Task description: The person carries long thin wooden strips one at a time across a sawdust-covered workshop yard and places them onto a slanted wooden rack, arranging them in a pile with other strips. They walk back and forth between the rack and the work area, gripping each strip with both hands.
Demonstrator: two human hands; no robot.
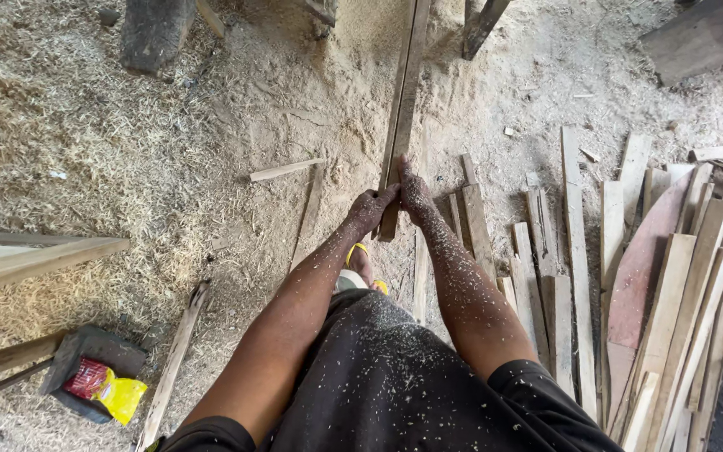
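Observation:
A long narrow wooden plank (403,92) runs away from me across the sawdust-covered floor, its near end between my hands. My left hand (371,207) grips the plank's left edge near that end. My right hand (414,194) presses flat against the right edge, fingers stretched along it. Both forearms are speckled with sawdust. Below the hands my foot in a yellow sandal (362,265) shows.
A stack of wooden slats and boards (663,285) lies to the right. Loose slats (286,170) lie on the sawdust floor. A pale beam (35,259) juts in from the left. A red and yellow packet (104,387) rests on a dark block at lower left.

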